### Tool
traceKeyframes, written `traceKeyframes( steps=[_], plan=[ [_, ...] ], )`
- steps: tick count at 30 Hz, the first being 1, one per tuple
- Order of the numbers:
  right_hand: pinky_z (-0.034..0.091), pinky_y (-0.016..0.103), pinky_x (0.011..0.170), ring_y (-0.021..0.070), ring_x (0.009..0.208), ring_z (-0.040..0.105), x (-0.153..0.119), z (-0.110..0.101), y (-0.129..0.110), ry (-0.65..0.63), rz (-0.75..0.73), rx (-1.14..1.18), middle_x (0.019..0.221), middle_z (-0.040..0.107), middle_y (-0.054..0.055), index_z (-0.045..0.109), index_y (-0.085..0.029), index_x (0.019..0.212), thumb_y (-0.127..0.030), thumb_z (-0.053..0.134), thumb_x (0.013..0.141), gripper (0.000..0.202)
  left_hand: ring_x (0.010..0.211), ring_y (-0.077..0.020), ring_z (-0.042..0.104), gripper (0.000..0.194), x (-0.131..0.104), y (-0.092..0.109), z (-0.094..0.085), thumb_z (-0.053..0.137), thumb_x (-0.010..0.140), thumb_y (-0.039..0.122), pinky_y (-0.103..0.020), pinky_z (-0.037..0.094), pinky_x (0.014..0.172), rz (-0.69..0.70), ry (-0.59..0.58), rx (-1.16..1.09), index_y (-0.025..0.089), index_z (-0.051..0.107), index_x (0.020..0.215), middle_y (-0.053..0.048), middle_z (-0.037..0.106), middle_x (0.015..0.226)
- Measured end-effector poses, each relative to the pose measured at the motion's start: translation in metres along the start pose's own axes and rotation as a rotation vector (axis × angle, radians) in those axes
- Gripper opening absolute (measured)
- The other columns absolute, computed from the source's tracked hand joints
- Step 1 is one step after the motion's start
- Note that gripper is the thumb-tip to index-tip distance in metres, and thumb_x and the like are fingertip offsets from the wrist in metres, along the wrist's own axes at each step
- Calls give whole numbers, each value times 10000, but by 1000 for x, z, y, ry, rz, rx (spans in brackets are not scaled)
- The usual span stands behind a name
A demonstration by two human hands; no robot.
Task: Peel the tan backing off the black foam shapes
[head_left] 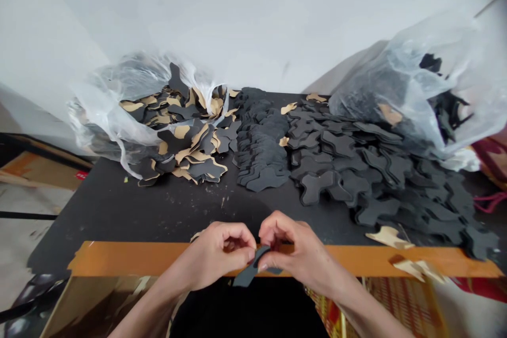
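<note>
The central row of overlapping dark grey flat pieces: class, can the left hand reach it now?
Probably yes: only black tabletop seems to separate the left hand from the row, though that hand holds a curved dark grey piece.

A thin, flat, dark grey piece is held up at a slant between the fingertips of the left hand and right hand. From here I see one blunt end pointing down and left, the other rising rightward to the right thumb. Fingers hide part of its outline.
</note>
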State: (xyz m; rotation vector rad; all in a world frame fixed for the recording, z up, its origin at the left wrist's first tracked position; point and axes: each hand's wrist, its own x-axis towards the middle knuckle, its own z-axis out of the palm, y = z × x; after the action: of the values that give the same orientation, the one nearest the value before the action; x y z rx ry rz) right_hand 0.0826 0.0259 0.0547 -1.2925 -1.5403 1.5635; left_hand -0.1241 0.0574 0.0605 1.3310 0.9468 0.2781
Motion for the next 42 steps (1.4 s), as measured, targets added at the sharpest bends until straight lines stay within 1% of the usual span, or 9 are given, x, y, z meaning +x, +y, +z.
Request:
traceKeyframes(
  steps=[8,17,21,24,28,32,35,38,42],
  plan=[
    [476,266,748,146,870,597,-9,-10,6,47,-437,-497,1009,637,26,617,-291,1194,-91,507,955,330,702,-124,371,72,0,-3,11,481,896,230,-234,318,630,100,10,-118,200,492,832,39,435,775],
    [527,300,743,155,881,623,-19,-8,14,235,-713,-742,1120,624,82,641,-242,1134,-36,486,918,336,722,-138,374,152,2,1,23,486,895,266,-265,320,655,93,59,-193,193,456,765,20,456,785],
    [534,377,879,226,1099,597,-24,-6,9,211,-803,-653,1109,672,85,641,-205,1007,-59,537,912,203,760,-147,415,118,1,-7,31,475,876,248,-273,348,695,48,75,-185,187,474,775,14,476,802],
    [515,412,957,228,1140,585,-29,-5,8,120,-800,-600,1110,694,72,613,-202,997,-57,527,917,187,757,-147,421,81,-2,-16,37,462,861,222,-274,364,703,20,86,-176,186,481,791,18,474,796],
    [553,338,857,178,970,640,-32,-3,16,95,-721,-584,1081,683,71,578,-215,1033,-58,486,931,209,764,-150,467,128,-8,-21,39,470,908,254,-265,398,702,2,122,-86,197,486,795,19,502,797],
    [538,294,857,165,1004,628,-28,0,28,123,-504,-482,1118,617,71,531,-245,1069,-67,455,946,230,920,-177,573,98,-15,-21,39,451,971,290,-292,465,821,46,344,34,232,530,969,-13,598,963],
    [518,294,877,171,1033,611,-19,0,32,169,-381,-371,1136,589,67,530,-256,1066,-103,495,945,198,1052,-202,584,157,-16,-26,40,573,916,237,-324,480,907,239,512,261,254,523,1063,-49,588,1136],
    [515,285,831,165,962,611,-9,-1,33,208,-290,-291,1135,586,59,566,-253,1058,-106,545,916,204,1067,-216,584,210,-11,-36,42,645,871,156,-339,488,926,496,538,575,244,563,1044,-73,568,1183],
    [526,272,777,137,841,600,2,-3,33,230,-214,-216,1128,589,48,629,-251,1084,-105,604,872,259,1013,-218,595,215,2,-47,43,614,904,120,-346,518,896,601,591,760,216,594,1095,-92,589,1141]
  ],
)
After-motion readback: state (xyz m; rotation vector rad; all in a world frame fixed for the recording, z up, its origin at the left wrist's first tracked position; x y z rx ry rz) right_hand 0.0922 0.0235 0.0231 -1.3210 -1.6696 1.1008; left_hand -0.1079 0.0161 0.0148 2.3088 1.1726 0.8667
